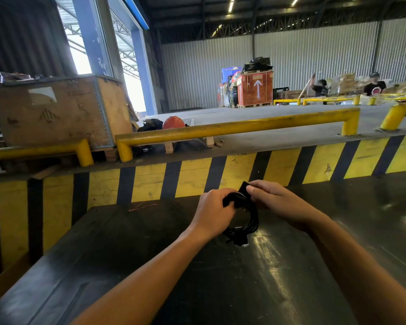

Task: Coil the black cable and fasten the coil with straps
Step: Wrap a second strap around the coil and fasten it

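The black cable (250, 221) is wound into a small round coil, held upright just above the dark table (127, 242). My left hand (215, 208) grips the coil's upper left side. My right hand (271, 195) pinches a black strap (243, 187) at the top of the coil between thumb and fingers. A strap or plug end (240, 240) sticks out at the coil's bottom, close to the table surface. Part of the coil is hidden behind my left palm.
A yellow and black striped wall (197, 179) rises right behind the table. Yellow guard rails (232, 127) stand above it, with a wooden crate (56, 111) at left and an orange crate (256, 90) far back. Two people work at the far right.
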Action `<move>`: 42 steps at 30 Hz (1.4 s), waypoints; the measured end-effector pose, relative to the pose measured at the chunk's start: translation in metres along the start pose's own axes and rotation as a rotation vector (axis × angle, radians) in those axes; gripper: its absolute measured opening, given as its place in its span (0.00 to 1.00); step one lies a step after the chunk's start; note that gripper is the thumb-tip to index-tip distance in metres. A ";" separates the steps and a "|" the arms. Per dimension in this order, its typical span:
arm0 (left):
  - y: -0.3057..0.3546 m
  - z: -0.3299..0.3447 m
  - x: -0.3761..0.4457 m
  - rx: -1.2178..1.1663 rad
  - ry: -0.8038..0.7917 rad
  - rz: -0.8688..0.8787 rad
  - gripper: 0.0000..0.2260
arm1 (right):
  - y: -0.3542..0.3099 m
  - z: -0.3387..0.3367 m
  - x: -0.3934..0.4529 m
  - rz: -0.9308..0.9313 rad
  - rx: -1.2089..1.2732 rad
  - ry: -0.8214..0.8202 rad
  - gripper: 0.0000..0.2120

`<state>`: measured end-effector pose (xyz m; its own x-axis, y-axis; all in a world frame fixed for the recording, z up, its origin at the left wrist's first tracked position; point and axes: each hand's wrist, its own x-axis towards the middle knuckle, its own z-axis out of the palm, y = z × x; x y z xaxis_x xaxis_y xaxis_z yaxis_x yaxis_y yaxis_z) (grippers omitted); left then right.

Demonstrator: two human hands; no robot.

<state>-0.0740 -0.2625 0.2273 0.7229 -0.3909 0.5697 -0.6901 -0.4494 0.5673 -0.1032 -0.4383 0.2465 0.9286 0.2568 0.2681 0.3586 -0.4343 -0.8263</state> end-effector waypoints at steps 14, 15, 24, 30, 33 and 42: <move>-0.003 0.001 0.001 0.069 0.112 -0.062 0.07 | -0.010 0.023 0.002 -0.070 -0.348 0.161 0.16; -0.004 0.002 0.001 0.079 0.118 -0.065 0.07 | -0.010 0.024 0.001 -0.073 -0.367 0.180 0.15; -0.007 0.006 -0.002 0.134 0.089 -0.109 0.07 | -0.006 0.024 0.002 -0.084 -0.381 0.263 0.09; -0.002 0.003 0.000 0.042 -0.058 -0.102 0.07 | -0.004 0.020 0.000 -0.092 -0.355 0.332 0.08; 0.001 -0.001 0.004 -0.006 -0.100 -0.108 0.07 | -0.005 0.016 -0.001 -0.076 -0.307 0.336 0.08; 0.001 -0.004 0.008 -0.020 -0.086 -0.104 0.07 | -0.010 0.013 -0.001 -0.193 -0.369 0.431 0.08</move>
<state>-0.0689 -0.2630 0.2347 0.7904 -0.4111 0.4543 -0.6110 -0.4752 0.6331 -0.1089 -0.4226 0.2485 0.7710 0.0207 0.6365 0.4624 -0.7054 -0.5372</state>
